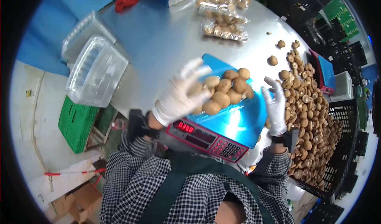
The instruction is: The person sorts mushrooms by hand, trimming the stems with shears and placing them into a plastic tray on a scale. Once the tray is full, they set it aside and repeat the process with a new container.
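Brown mushrooms [223, 90] lie grouped on a clear tray or wrap, on the blue plate of a digital scale [250, 123]. The scale's red display is lit, with a keypad beside it. My left hand [182, 93], in a white glove, reaches over the left side of the mushrooms with its fingers apart; it is slightly blurred and hides part of them. My right hand [275, 104], also gloved, is at the scale's right edge, fingers apart and holding nothing. Just right of it spreads a large heap of loose mushrooms [307, 117].
Bagged mushrooms [225, 20] lie at the back of the metal table [154, 33]. Clear plastic trays [95, 75] are stacked at the left, above a green crate [77, 123]. A black crate [341, 152] bounds the heap at right, near another blue-topped scale [326, 73].
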### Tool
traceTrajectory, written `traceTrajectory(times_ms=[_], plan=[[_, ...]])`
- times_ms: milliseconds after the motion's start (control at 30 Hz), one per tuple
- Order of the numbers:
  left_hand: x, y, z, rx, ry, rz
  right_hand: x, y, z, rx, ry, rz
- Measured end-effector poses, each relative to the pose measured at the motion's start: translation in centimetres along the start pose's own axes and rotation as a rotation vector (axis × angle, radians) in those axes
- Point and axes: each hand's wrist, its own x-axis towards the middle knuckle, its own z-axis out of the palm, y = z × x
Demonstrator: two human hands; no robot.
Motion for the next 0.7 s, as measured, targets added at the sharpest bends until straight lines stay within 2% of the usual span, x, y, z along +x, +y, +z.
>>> traceTrajectory(times_ms=[67, 100, 133, 200, 267, 333, 400, 500, 533, 600, 633, 700], plan=[[-0.9, -2.4, -2.3, -0.003, 0.121, -0.064, 0.2, 2.3, -0.4, 0.043, 0.006, 0.024], [-1.4, -3.3, -3.2, -0.035, 0.14, -0.173, -0.1, 2.4, -0.6, 0.15, -0.02, 0.118], [-2.0, -4.0, -3.9, -0.012, 0.151, -0.21, -0.3, 3.0, -0.8, 0.185, -0.067, 0.105], [-3.5, -5.0, -4.2, -0.133, 0.134, -0.402, -0.5, 3.5, -0.8, 0.155, -0.123, 0.1], [-4.6, -5.7, -3.6, -0.153, 0.133, -0.434, -0.6, 4.2, -0.6, 0.12, -0.157, 0.13], [-5.0, -6.1, -2.5, -0.251, 0.027, -0.584, -0.4, 4.5, -0.6, 0.08, -0.225, 0.144], [-5.1, -6.1, -1.6, -0.249, 0.018, -0.591, -0.2, 4.4, -0.1, 0.082, -0.252, 0.154], [-4.7, -5.8, -0.2, -0.391, -0.106, -0.614, -0.2, 3.6, 0.6, 0.129, -0.293, 0.201], [-4.9, -6.7, 0.9, -0.318, -0.103, -0.519, 0.0, 3.3, 0.9, 0.174, -0.31, 0.231], [-4.5, -6.8, 1.7, -0.359, -0.087, -0.57, 0.1, 2.9, 1.3, 0.224, -0.304, 0.28], [-4.0, -5.9, 1.1, -0.524, -0.102, -0.672, 0.2, 3.0, 1.3, 0.195, -0.304, 0.286], [-4.1, -6.4, 1.4, -0.596, -0.078, -0.651, 0.4, 2.8, 1.5, 0.168, -0.275, 0.325]])
